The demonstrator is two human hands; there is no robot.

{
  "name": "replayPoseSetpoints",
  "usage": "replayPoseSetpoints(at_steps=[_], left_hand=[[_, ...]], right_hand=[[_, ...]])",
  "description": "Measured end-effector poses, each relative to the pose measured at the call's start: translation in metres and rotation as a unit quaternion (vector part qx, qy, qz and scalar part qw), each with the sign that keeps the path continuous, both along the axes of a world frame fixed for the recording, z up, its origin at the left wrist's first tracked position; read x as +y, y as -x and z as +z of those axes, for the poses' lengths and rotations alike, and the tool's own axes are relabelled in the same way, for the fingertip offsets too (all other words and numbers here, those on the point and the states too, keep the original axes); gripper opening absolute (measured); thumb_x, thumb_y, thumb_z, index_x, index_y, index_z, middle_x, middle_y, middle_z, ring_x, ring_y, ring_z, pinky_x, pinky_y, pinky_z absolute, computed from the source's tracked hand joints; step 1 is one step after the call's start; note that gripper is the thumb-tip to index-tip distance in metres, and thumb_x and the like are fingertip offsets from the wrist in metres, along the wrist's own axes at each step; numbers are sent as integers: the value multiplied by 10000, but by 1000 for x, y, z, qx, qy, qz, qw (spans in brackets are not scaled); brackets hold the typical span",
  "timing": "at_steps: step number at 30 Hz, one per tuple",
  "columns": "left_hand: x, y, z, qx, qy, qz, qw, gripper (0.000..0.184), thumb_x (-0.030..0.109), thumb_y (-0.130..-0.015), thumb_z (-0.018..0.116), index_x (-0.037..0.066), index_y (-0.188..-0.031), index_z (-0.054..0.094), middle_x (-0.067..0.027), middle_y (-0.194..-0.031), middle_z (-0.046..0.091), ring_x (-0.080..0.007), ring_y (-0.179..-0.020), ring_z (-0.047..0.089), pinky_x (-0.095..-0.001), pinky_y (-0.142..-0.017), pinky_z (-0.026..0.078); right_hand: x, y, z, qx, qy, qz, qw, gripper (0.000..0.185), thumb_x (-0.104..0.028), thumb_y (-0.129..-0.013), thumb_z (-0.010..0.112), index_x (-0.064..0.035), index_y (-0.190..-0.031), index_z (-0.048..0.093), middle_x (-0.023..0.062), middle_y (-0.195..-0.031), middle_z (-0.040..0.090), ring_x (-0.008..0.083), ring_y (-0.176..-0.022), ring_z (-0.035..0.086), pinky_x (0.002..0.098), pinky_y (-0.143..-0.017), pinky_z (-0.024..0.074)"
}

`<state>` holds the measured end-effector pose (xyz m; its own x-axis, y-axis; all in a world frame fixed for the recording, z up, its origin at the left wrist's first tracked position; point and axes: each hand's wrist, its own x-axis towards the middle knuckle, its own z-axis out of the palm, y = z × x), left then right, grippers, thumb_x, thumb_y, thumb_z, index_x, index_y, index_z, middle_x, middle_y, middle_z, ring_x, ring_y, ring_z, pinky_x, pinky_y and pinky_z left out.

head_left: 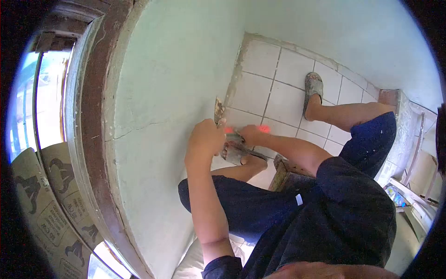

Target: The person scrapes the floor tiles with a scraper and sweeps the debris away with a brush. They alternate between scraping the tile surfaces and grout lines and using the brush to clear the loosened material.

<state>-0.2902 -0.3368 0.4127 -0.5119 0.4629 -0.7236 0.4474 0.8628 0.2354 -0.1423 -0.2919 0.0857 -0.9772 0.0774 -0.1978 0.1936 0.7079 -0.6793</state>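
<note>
My left hand (204,139) is closed in front of the pale green wall, just below a rough broken hole (219,110) in the plaster. What its fingers grip, if anything, is hidden from this side. Close by, my right hand (252,135) is wrapped around a tool with a bright red-orange handle (264,129). A dark part of the tool (238,138) points towards my left hand, and another red-orange bit (228,130) shows between the hands. The tool's kind cannot be made out. Beneath both hands is my sandalled foot (232,151).
White tiles (290,100) cover the floor, with my other sandal (314,84) on them. A wooden stool (283,174) is under me. Printed cardboard (51,200) and a wooden frame (95,93) stand left, beside the cracked wall (153,93). A ledge (395,125) is at right.
</note>
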Motion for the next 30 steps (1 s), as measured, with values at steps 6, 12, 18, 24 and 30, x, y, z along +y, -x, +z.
replayPoseSetpoints(at_steps=[6,12,18,24,30], left_hand=[[0,-2,6,-19,-3,-8,1000,528,385,-960,459,-129,-902,562,-257,-771,633,-324,-564,668,-421,-581,535],[4,-11,11,16,-15,-19,1000,459,329,-951,459,-73,-793,614,-200,-567,600,-342,-585,643,-440,-691,504],[18,-12,10,-16,19,-12,1000,531,386,-949,481,-139,-928,552,-256,-755,623,-327,-557,666,-395,-533,534],[37,-16,-2,-10,31,-11,999,584,443,-931,500,-139,-946,546,-210,-720,604,-317,-562,665,-385,-463,524],[47,-21,-28,22,6,4,1000,575,434,-960,441,-128,-982,555,-176,-691,595,-272,-489,615,-369,-503,511]], right_hand=[[88,-31,11,-102,-112,-226,962,237,-180,-711,655,-58,-907,601,181,-792,636,366,-755,633,482,-648,493],[207,-65,-16,-125,-201,-414,879,224,-229,-803,601,-53,-937,639,189,-902,670,373,-829,652,491,-700,511],[130,-59,-37,-194,-101,-248,944,301,-240,-745,644,-67,-991,648,171,-881,674,373,-819,655,480,-711,521],[18,-66,9,-166,2,-112,980,286,-237,-719,646,-102,-971,660,174,-856,666,366,-834,644,469,-735,511],[30,-88,67,-99,-16,-116,988,237,-178,-722,621,-80,-937,637,198,-837,656,366,-822,646,480,-721,510]])
